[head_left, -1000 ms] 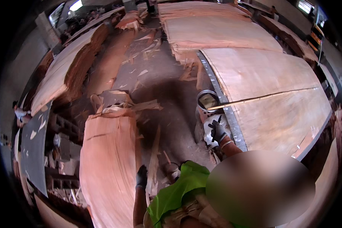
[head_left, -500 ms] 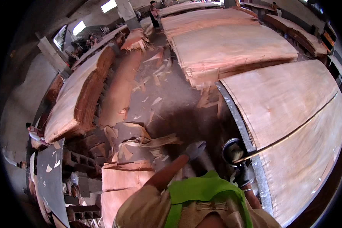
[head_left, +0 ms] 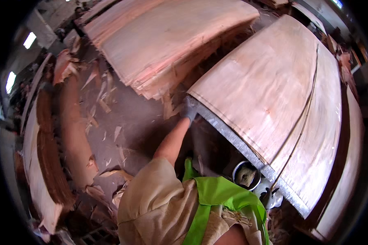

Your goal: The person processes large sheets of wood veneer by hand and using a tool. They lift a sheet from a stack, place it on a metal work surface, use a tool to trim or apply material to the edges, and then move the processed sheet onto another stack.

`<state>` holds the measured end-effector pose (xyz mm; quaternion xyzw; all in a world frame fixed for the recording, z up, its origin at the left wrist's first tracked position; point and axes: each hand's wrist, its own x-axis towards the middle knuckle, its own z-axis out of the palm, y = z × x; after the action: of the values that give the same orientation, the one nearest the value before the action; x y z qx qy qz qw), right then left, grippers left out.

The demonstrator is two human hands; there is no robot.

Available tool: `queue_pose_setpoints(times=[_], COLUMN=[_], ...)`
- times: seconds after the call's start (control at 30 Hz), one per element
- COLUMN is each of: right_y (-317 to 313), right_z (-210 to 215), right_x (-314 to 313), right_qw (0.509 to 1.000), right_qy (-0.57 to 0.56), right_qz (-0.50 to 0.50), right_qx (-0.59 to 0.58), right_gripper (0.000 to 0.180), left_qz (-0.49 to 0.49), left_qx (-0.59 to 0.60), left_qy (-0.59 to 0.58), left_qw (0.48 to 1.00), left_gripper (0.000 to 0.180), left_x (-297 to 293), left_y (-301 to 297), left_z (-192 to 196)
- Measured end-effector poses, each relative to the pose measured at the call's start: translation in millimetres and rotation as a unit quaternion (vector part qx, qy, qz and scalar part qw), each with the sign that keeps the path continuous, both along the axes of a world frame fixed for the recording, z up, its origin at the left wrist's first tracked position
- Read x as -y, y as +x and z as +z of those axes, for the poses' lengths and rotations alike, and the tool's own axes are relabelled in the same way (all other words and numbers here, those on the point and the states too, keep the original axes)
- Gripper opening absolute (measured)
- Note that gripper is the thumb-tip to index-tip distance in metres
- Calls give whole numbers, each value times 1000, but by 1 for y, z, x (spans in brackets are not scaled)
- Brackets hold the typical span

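Note:
A broad pale wood veneer sheet (head_left: pixel 270 94) lies on a table with a grey metal edge (head_left: pixel 237 139). My left hand (head_left: pixel 189 111), in a grey glove, reaches to the far left corner of that edge; motion smears its fingers. Low on the right, my dark-gloved right hand (head_left: pixel 267 199) is closed around the near end of a long thin stick (head_left: pixel 301 131), which slants across the veneer. A round metal pot (head_left: pixel 234 175) with a pale brownish lump inside stands beside the table edge, left of my right hand.
A thick veneer stack (head_left: pixel 180 41) rises beyond the table. Another stack (head_left: pixel 49 163) stands at far left, beside a long brown sheet (head_left: pixel 75 130) on the floor. Torn veneer scraps (head_left: pixel 104 106) litter the floor. White plastic (head_left: pixel 277 200) hangs near my right hand.
My view has swung to the right. My left hand has moved forward to the table corner. The stick has turned steeper, and its near end has left the pot's mouth.

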<state>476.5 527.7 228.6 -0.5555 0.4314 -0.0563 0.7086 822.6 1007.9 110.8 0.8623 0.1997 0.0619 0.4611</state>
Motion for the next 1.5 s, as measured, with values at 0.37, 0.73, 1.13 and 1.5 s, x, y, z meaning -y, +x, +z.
queue_pose_setpoints(times=[0.37,0.73,1.13,1.5], right_y=[11,71,70,68], right_z=[26,4,-90,-86], right_x=[-38,-131,-90,-74], right_qw=[934,988,922,851], right_qy=[-351,-145,-53,-19], right_qz=[-63,-26,377,517], right_qx=[31,49,64,96], right_gripper=[15,11,22,29], left_qz=[-148,-328,-722,-818], left_qx=[-126,-42,108,49], left_qy=[84,-98,213,246], left_qw=[977,939,650,517], left_gripper=[59,33,62,53], left_x=[-42,-27,474,525], left_y=[126,71,-24,-139], left_z=[36,172,280,147])
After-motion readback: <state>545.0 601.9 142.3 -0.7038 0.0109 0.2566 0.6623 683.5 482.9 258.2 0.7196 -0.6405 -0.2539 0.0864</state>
